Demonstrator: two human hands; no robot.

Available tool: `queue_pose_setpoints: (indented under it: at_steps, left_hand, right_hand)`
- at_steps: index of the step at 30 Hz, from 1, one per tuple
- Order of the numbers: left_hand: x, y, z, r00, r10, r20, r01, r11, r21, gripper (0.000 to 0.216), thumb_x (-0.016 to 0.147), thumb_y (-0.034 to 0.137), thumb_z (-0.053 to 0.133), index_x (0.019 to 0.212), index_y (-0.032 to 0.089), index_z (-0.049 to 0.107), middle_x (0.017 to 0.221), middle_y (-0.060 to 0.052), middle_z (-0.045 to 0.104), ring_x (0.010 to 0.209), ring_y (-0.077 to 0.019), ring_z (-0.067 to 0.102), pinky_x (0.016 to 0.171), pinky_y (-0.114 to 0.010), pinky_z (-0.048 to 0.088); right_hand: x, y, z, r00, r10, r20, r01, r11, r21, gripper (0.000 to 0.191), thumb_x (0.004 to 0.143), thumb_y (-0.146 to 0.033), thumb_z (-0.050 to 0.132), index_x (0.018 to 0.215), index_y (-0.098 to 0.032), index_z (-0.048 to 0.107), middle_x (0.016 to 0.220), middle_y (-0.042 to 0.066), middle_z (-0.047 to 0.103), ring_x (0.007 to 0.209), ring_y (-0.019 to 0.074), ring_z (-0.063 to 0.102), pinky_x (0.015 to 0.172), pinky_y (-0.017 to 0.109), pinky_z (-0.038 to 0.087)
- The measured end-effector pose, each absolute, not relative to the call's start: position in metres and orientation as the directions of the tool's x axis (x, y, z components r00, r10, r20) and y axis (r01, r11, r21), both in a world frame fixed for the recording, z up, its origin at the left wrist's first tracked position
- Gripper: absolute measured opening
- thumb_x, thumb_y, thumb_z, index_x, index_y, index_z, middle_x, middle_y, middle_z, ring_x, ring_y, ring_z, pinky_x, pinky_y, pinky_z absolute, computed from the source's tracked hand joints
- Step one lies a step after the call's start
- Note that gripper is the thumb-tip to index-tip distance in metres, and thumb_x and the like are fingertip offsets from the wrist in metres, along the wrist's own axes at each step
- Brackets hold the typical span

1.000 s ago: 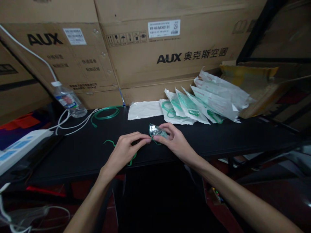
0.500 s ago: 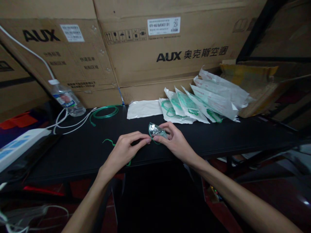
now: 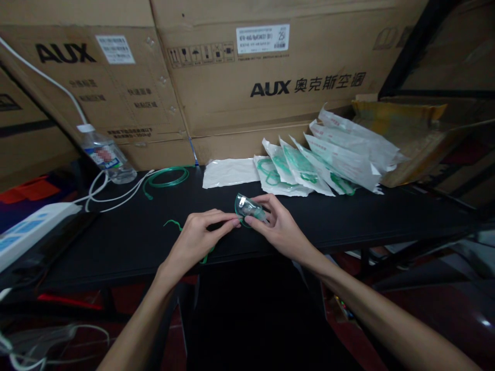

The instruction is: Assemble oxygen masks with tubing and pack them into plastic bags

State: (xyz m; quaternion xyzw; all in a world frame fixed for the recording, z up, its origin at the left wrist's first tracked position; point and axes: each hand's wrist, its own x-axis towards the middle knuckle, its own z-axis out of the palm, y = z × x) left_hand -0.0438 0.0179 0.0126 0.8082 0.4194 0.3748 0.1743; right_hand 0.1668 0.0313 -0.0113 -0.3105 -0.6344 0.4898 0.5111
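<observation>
A clear oxygen mask (image 3: 247, 207) with a green tint sits in my right hand (image 3: 279, 226), its fingers wrapped around the narrow end. My left hand (image 3: 204, 233) pinches a thin green elastic strap at the mask's left edge; fingertips cover the spot where they meet. Part of a green strap (image 3: 172, 223) shows beyond my left wrist, and another bit (image 3: 208, 256) hangs below the palm near the table's front edge. Farther back lies a coil of green tubing (image 3: 170, 178).
Several white-and-clear packets (image 3: 305, 165) with green contents lean at the back right, beside an open carton (image 3: 402, 129). A flat white packet (image 3: 230, 172) lies left of them. A plastic bottle (image 3: 108, 154), white cables (image 3: 93, 193) and a power strip (image 3: 34, 229) occupy the left. Large cardboard boxes (image 3: 216, 103) stand behind.
The mask has turned slightly in my right hand, showing more of its side and narrow end. My left hand keeps its pinch at the mask's edge.
</observation>
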Motion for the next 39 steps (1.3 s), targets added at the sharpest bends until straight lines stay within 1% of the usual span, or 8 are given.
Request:
queue_pose_setpoints:
  at_steps: [4,7,9,15,20,24,29,39]
  left_hand:
    - [-0.045,0.018,0.011,0.330,0.819,0.470,0.559,-0.571,0.602,0.028,0.095,0.034,0.065,0.118,0.024,0.076,0.093,-0.002,0.080,0.078,-0.0170,0.072,0.074,-0.027,0.055]
    - [-0.044,0.017,0.010,0.299,0.841,0.451,0.528,-0.540,0.656,0.049,0.094,0.035,0.066,0.141,0.023,0.059,0.098,-0.001,0.081,0.082,-0.0174,0.074,0.087,-0.031,0.057]
    - [-0.044,0.017,0.010,0.304,0.841,0.448,0.502,-0.541,0.675,0.056,0.094,0.034,0.066,0.147,0.024,0.052,0.099,-0.001,0.082,0.086,-0.0181,0.075,0.093,-0.034,0.056]
    - [-0.044,0.015,0.010,0.359,0.785,0.505,0.494,-0.619,0.610,0.032,0.093,0.031,0.069,0.124,0.027,0.073,0.105,-0.004,0.080,0.083,-0.0182,0.074,0.080,-0.030,0.057]
    - [-0.042,0.014,0.010,0.353,0.778,0.520,0.496,-0.627,0.601,0.033,0.090,0.029,0.073,0.123,0.027,0.073,0.111,-0.004,0.079,0.087,-0.0170,0.072,0.082,-0.029,0.056]
    - [-0.043,0.014,0.009,0.374,0.758,0.534,0.504,-0.650,0.569,0.034,0.090,0.024,0.072,0.124,0.024,0.072,0.110,-0.005,0.079,0.085,-0.0162,0.072,0.083,-0.029,0.056]
    - [-0.044,0.015,0.009,0.439,0.720,0.538,0.495,-0.693,0.524,0.037,0.089,0.017,0.071,0.126,0.022,0.067,0.111,-0.004,0.076,0.092,-0.0149,0.069,0.084,-0.026,0.054]
    - [-0.039,0.013,0.011,0.459,0.737,0.496,0.538,-0.675,0.504,0.027,0.088,0.017,0.070,0.113,0.023,0.063,0.105,0.000,0.069,0.097,-0.0155,0.065,0.088,-0.027,0.049]
  right_hand:
    - [0.165,0.031,-0.010,-0.273,0.916,0.294,-0.143,0.264,-0.954,0.035,0.080,-0.031,0.079,0.102,-0.024,0.053,0.108,0.003,0.069,0.102,0.0183,0.071,0.089,0.032,0.057]
    - [0.165,0.032,-0.010,-0.273,0.923,0.273,-0.168,0.234,-0.958,0.038,0.076,-0.031,0.083,0.098,-0.024,0.052,0.103,0.002,0.071,0.099,0.0182,0.072,0.087,0.031,0.058]
    - [0.164,0.032,-0.011,-0.264,0.928,0.265,-0.152,0.231,-0.961,0.039,0.075,-0.031,0.084,0.096,-0.023,0.053,0.099,0.002,0.072,0.097,0.0187,0.073,0.085,0.031,0.058]
    - [0.164,0.032,-0.014,-0.305,0.899,0.315,-0.111,0.295,-0.949,0.032,0.079,-0.034,0.081,0.096,-0.022,0.057,0.103,0.004,0.075,0.103,0.0208,0.072,0.097,0.038,0.056]
    - [0.165,0.025,-0.012,-0.225,0.872,0.434,-0.033,0.438,-0.898,0.040,0.084,-0.031,0.077,0.119,-0.028,0.057,0.130,0.007,0.063,0.116,0.0221,0.066,0.100,0.039,0.055]
    - [0.167,0.020,-0.008,-0.268,0.766,0.585,0.107,0.627,-0.772,0.015,0.092,-0.022,0.068,0.106,-0.028,0.069,0.136,0.008,0.058,0.128,0.0236,0.057,0.111,0.043,0.047]
    - [0.167,0.021,-0.008,-0.294,0.731,0.616,0.154,0.672,-0.724,0.013,0.091,-0.021,0.069,0.101,-0.029,0.074,0.136,0.007,0.058,0.125,0.0234,0.059,0.113,0.044,0.044]
    - [0.160,0.020,-0.011,-0.275,0.703,0.656,0.212,0.710,-0.672,0.008,0.092,-0.016,0.068,0.091,-0.023,0.072,0.128,0.010,0.063,0.124,0.0221,0.061,0.107,0.040,0.048]
